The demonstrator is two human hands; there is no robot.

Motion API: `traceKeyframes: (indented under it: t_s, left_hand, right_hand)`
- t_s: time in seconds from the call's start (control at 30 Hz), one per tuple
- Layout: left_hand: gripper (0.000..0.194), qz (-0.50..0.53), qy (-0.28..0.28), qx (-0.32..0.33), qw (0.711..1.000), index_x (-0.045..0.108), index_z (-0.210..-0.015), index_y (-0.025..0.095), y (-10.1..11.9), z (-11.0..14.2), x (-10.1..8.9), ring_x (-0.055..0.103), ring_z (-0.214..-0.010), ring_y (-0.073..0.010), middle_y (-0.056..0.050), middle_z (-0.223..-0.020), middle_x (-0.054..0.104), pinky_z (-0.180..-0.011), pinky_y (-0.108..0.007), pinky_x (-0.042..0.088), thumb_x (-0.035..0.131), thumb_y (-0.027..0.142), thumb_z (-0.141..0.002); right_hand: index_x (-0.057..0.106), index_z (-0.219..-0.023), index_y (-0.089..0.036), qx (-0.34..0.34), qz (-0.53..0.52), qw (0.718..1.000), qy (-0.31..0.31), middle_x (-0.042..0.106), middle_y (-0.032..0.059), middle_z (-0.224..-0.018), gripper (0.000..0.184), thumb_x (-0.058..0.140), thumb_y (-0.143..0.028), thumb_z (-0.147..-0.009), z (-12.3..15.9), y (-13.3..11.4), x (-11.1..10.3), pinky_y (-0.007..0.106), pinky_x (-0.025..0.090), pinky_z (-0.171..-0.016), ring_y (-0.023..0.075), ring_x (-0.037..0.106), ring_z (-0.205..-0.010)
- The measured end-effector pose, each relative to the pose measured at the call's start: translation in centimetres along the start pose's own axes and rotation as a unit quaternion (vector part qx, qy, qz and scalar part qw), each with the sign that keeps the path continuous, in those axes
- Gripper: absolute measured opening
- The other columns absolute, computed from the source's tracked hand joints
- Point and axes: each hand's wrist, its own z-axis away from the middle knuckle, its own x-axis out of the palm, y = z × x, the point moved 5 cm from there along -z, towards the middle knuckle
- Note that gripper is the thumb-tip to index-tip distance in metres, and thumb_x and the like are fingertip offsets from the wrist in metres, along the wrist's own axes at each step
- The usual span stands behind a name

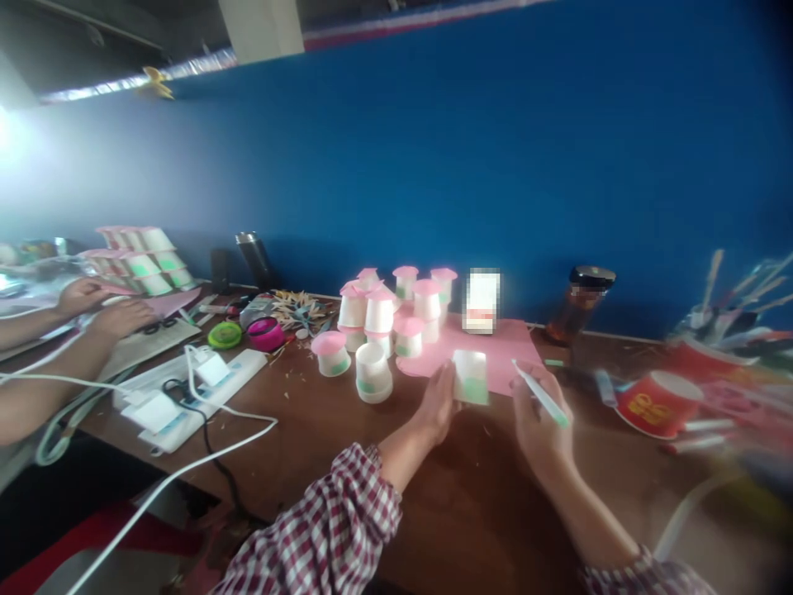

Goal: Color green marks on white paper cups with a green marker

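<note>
My left hand point(437, 401) has its fingers closed at the side of a white paper cup point(471, 376) with a pale green lower part. In my right hand point(540, 421) is a slim white pen point(542, 392) with a greenish end, its tip pointing up and left. Beneath and behind both hands lies a sheet of pink paper point(505, 351). Left of the held cup stand several white cups with pink paper tops point(379, 312), some stacked. A pair of nested cups without a pink top point(372, 372) stands in front of them.
A bright blurred-out upright object point(481, 300) and a dark-lidded bottle point(576, 306) stand behind. To the right are a red paper bucket point(660, 403) and brushes. A power strip point(204, 397) with trailing cables lies left, near another person's hands point(105, 310).
</note>
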Motion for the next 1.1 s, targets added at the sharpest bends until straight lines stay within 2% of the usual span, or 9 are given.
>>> traceKeyframes:
  t_s: [0.13, 0.33, 0.43, 0.5, 0.53, 0.63, 0.7, 0.9, 1.1]
  left_hand:
    - [0.047, 0.072, 0.0, -0.04, 0.997, 0.057, -0.092, 0.016, -0.8, -0.4, 0.0, 0.054, -0.071, -0.017, -0.008, -0.081, 0.058, -0.066, -0.031, 0.047, 0.049, 0.06, -0.08]
    - [0.055, 0.075, -0.024, -0.037, 0.996, 0.058, -0.098, 0.016, -0.4, -0.2, 0.3, 0.056, -0.076, -0.0187, -0.01, -0.088, 0.059, -0.07, -0.034, 0.048, 0.045, 0.066, -0.079]
    - [0.053, 0.082, -0.029, -0.032, 0.996, 0.058, -0.099, 0.016, -0.3, -0.2, 0.3, 0.056, -0.077, -0.0182, -0.009, -0.089, 0.059, -0.07, -0.034, 0.048, 0.049, 0.063, -0.078]
    - [0.051, 0.085, -0.022, -0.039, 0.995, 0.057, -0.099, 0.016, -0.3, -0.2, 0.3, 0.056, -0.077, -0.0173, -0.008, -0.089, 0.059, -0.07, -0.034, 0.047, 0.053, 0.062, -0.076]
    - [0.051, 0.084, -0.019, -0.043, 0.995, 0.057, -0.099, 0.016, -0.3, -0.3, 0.4, 0.056, -0.076, -0.0169, -0.007, -0.088, 0.059, -0.07, -0.033, 0.047, 0.054, 0.061, -0.076]
    - [0.049, 0.081, -0.027, -0.047, 0.995, 0.058, -0.097, 0.016, -0.2, -0.3, 0.6, 0.056, -0.075, -0.0163, -0.006, -0.084, 0.06, -0.068, -0.032, 0.046, 0.057, 0.06, -0.075]
    - [0.047, 0.087, -0.039, -0.041, 0.995, 0.059, -0.096, 0.016, -0.1, -0.4, 0.6, 0.056, -0.075, -0.0161, -0.005, -0.083, 0.06, -0.069, -0.031, 0.046, 0.056, 0.059, -0.076]
    - [0.047, 0.121, -0.034, -0.058, 0.99, 0.058, -0.103, 0.016, -0.6, -1.0, 0.3, 0.06, -0.086, -0.0196, -0.008, -0.094, 0.064, -0.08, -0.035, 0.047, 0.053, 0.056, -0.08]
    - [0.047, 0.107, -0.033, -0.07, 0.991, 0.06, -0.099, 0.015, -0.6, -1.0, 0.3, 0.062, -0.081, -0.0203, -0.009, -0.088, 0.066, -0.076, -0.035, 0.047, 0.051, 0.057, -0.081]
  right_hand:
    - [0.06, -0.105, -0.018, -0.002, 0.01, 1.0, -0.013, 0.065, 0.007, -0.083, 0.028, 0.049, -0.037, -0.087, 0.0, 0.1, 0.1, 0.029, 0.047, -0.061, 0.0176, 0.06, -0.066]
    - [0.061, -0.104, -0.016, -0.018, 0.003, 1.0, -0.017, 0.066, 0.0074, -0.082, 0.029, 0.049, -0.036, -0.087, 0.0, -0.2, 0.2, 0.028, 0.048, -0.06, 0.0178, 0.061, -0.067]
    - [0.062, -0.101, -0.015, -0.024, -0.015, 0.999, -0.018, 0.066, 0.0073, -0.08, 0.029, 0.047, -0.037, -0.088, 0.0, -0.4, 0.1, 0.028, 0.049, -0.059, 0.0172, 0.06, -0.064]
    - [0.063, -0.097, -0.015, -0.027, -0.026, 0.999, -0.01, 0.068, 0.0093, -0.088, 0.029, 0.047, -0.038, -0.089, -0.2, -0.6, 0.1, 0.028, 0.049, -0.065, 0.0187, 0.063, -0.073]
    - [0.064, -0.094, -0.015, -0.024, -0.025, 0.999, -0.008, 0.068, 0.0095, -0.088, 0.029, 0.047, -0.038, -0.089, -0.3, -0.8, 0.2, 0.028, 0.049, -0.066, 0.0192, 0.063, -0.075]
    - [0.065, -0.082, -0.013, 0.011, -0.025, 1.0, 0.006, 0.065, 0.0058, -0.066, 0.033, 0.048, -0.04, -0.088, -0.7, -1.0, 0.5, 0.025, 0.045, -0.054, 0.0155, 0.058, -0.057]
    - [0.064, -0.08, -0.013, 0.014, -0.039, 0.999, 0.008, 0.062, 0.0035, -0.06, 0.032, 0.048, -0.04, -0.089, -0.7, -1.4, 1.0, 0.024, 0.042, -0.05, 0.0135, 0.054, -0.051]
    - [0.059, -0.085, -0.016, -0.001, -0.094, 0.995, -0.032, 0.06, 0.0009, -0.066, 0.019, 0.052, -0.034, -0.086, 0.5, -2.3, 1.9, 0.022, 0.041, -0.047, 0.0111, 0.051, -0.052]
    - [0.056, -0.084, -0.018, 0.059, -0.131, 0.988, -0.051, 0.06, 0.0019, -0.066, 0.019, 0.055, -0.036, -0.084, 1.1, -1.8, 1.9, 0.023, 0.044, -0.047, 0.0131, 0.054, -0.053]
